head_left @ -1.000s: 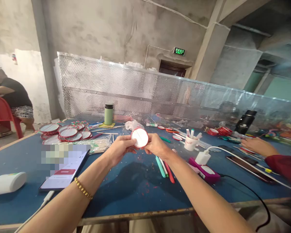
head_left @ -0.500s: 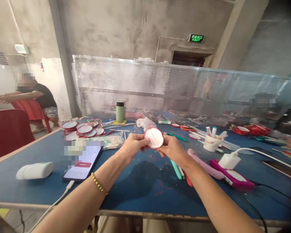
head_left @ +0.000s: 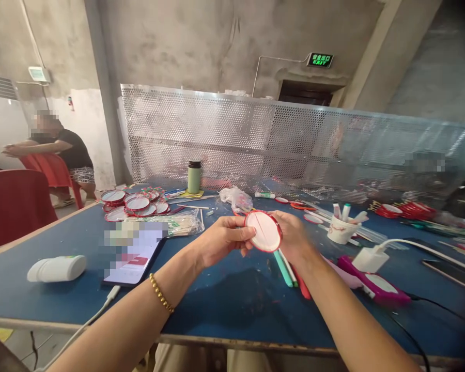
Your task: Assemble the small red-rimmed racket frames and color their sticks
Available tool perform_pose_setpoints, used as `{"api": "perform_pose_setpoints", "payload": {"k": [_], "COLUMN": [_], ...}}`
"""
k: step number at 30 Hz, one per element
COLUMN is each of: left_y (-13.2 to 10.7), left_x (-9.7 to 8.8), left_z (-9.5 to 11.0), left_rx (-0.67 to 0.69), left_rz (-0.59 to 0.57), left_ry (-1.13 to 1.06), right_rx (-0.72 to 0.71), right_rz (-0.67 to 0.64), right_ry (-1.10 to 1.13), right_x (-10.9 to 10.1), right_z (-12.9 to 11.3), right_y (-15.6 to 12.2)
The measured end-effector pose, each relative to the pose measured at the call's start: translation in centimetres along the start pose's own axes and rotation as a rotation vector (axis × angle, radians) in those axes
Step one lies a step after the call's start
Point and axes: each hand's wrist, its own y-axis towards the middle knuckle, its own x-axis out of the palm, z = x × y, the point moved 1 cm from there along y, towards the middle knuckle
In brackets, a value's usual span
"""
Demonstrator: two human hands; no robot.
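A: Both hands are up over the middle of the blue bench [head_left: 217, 310]. Between them is a white disc [head_left: 264, 232] with a red rim, held clear of the bench top, its face tipped toward the camera.

B: How is the left hand [head_left: 220, 240] gripping?

A: Its fingers are pinching the disc's edge at nine o'clock, thumb on the front face and the rest tucked behind. There's a gold bead bracelet [head_left: 160, 293] on that wrist.

B: And the right hand [head_left: 296, 237]?

A: It's at three o'clock, fingers curled round the rim from behind. The fingertips themselves are hidden by the disc.

B: What's lying underneath?

A: At five o'clock from the disc, a bunch of pens [head_left: 289, 268] in green, white and red lies flat below the right wrist. Out at four o'clock sit a white charger [head_left: 368, 258] and a magenta gadget [head_left: 375, 287] with a black cable.

B: And over on the other side?

A: At eight o'clock there's a phone [head_left: 134, 261], screen lit and plugged into a white cable. Past it, a white bottle [head_left: 57, 268] lies on its side. At ten o'clock is a heap of red-rimmed rounds [head_left: 134, 203], with a packet of sticks [head_left: 178, 225] just beside it.

B: Further back?

A: A green flask [head_left: 194, 177] stands upright at eleven o'clock. A paper cup [head_left: 341, 231] of markers is at two o'clock. A perforated metal screen [head_left: 294, 144] runs along the far edge. Off the bench at nine o'clock, another person [head_left: 60, 150] in a black top sits beyond a red chair [head_left: 15, 206].
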Motion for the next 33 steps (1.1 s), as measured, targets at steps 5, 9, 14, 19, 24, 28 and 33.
{"api": "perform_pose_setpoints", "payload": {"k": [5,9,14,19,24,28,33], "left_y": [0.3,0.4,0.4,0.0,-0.2,-0.2,0.0], "left_x": [-0.5,-0.5,-0.5,-0.8,-0.7,-0.5,-0.6], "left_z": [0.1,-0.1,-0.2,1.1,1.3,0.7,0.6], "left_rx": [0.034,0.014,-0.055,0.042,0.003,-0.048,-0.069], "left_rz": [0.054,0.016,0.045,0.084,0.096,0.044,-0.035], "left_ry": [-0.109,-0.133,-0.158,-0.147,-0.06,0.046,-0.059], "right_rx": [0.116,0.006,-0.024,0.062,0.119,0.157,0.057], "right_rz": [-0.195,-0.234,-0.253,-0.444,-0.64,-0.744,-0.747], "right_ry": [0.442,0.601,0.743,0.394,0.158,0.041,-0.055], "right_x": [0.7,1.5,1.0,0.7,0.4,-0.1,-0.9], "right_z": [-0.5,-1.7,-2.7,-1.8,-1.2,-1.1,-1.8], "right_y": [-0.6,-1.3,-1.8,-2.0,-2.2,-2.5,-2.4]}}
